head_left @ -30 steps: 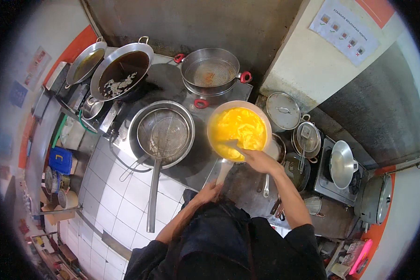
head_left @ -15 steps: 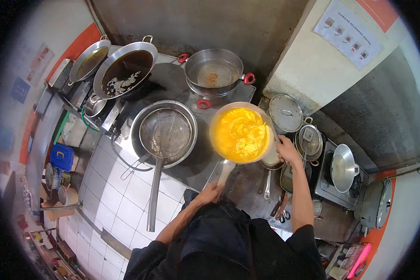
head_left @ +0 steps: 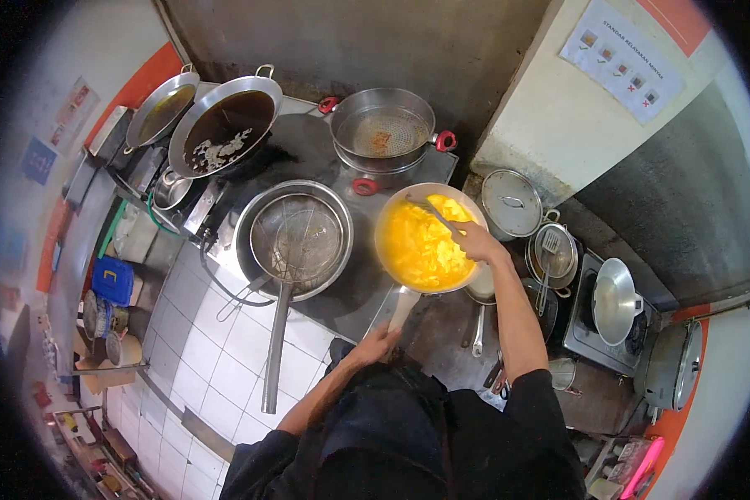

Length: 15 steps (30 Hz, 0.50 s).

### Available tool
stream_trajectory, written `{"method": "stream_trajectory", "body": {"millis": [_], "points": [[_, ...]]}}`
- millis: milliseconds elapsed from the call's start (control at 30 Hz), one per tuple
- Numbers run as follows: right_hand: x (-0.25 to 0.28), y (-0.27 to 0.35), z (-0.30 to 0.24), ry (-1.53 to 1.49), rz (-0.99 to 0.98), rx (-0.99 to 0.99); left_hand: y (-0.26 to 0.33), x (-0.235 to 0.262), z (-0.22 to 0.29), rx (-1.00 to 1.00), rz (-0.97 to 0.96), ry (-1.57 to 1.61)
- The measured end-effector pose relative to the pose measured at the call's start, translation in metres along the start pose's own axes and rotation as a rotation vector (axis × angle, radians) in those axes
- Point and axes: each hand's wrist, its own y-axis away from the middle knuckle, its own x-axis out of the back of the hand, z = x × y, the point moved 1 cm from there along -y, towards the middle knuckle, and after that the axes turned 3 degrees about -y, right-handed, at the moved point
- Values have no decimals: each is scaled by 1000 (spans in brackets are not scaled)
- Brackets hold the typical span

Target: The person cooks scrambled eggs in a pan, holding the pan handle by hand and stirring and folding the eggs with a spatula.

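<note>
My left hand [head_left: 377,343] is wrapped around the pale handle of a frying pan [head_left: 403,307] at the middle of the view. Inside the pan lies a yellow, partly set egg mixture [head_left: 429,254], with thicker curds toward the middle and right. My right hand [head_left: 480,243] reaches over the pan's right side, closed on a grey spatula [head_left: 433,212]. Its tip touches the egg near the far left part of the pan. Left of the pan, a wide steel bowl [head_left: 338,271] carries a long-handled strainer [head_left: 279,346].
Two woks of oil [head_left: 233,117] [head_left: 160,108] stand far left. Behind the pan sits a perforated steel pot [head_left: 383,121] with red handles. To the right are a lidded pot [head_left: 511,204] and a gas stove [head_left: 587,333] bearing a steel pan [head_left: 615,300]. White floor tiles [head_left: 217,333] lie lower left.
My right hand and the spatula have moved left and away from me across the pan, from its right rim toward the far left. The egg looks more broken up; my left hand keeps its grip.
</note>
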Motion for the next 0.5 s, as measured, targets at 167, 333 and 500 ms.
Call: {"method": "stream_trajectory", "body": {"millis": [167,333,500], "points": [[-16,-5,9,217,-30,185,4,-3,14,32,-3,43],[-44,27,0,347,-110,268,9,-2,18,32,8,31],[-57,88,2,330,-10,377,8,-3,18,17,26,48]]}}
